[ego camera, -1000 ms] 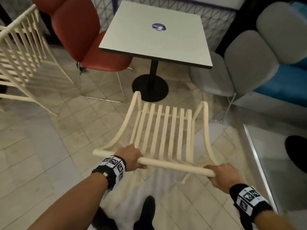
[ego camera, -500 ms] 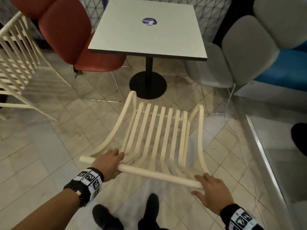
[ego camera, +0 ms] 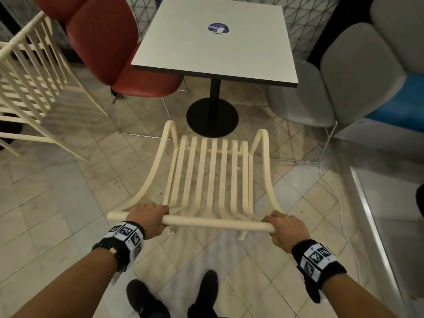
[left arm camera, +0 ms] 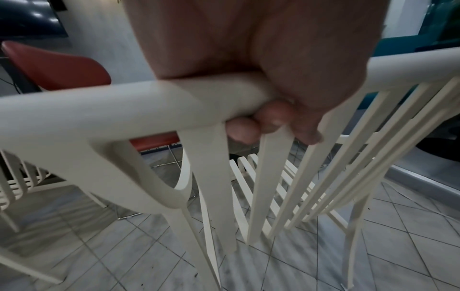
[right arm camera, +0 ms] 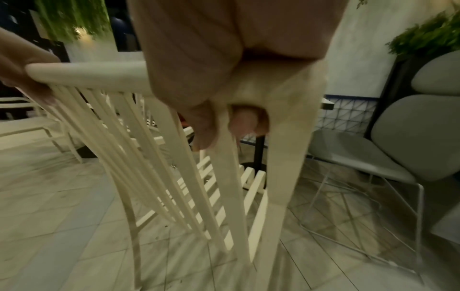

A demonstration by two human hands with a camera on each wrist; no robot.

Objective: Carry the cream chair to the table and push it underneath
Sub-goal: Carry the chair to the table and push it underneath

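The cream chair (ego camera: 212,177) occupies the centre of the head view, its slatted seat pointing toward the top of the frame and its top rail lying across the lower middle. The left hand (ego camera: 150,218) grasps that rail near its left end, fingers wrapped over it; the left wrist view confirms fingertips (left arm camera: 242,131) curled beneath the rail. The right hand (ego camera: 285,229) grasps the rail at its right end, and the right wrist view shows fingertips (right arm camera: 248,119) tucked under the rail where the side post joins. The seat's front edge lies just short of the black round base (ego camera: 212,117) of the table, whose square tabletop (ego camera: 218,42) sits at upper centre and bears a round blue sticker (ego camera: 218,29). A red chair (ego camera: 114,47) stands at upper left of the tabletop, a grey chair (ego camera: 325,83) at its right. A second cream slatted chair (ego camera: 29,72) stands at the left edge. Black shoes (ego camera: 146,299) appear on the tiled floor at bottom centre.
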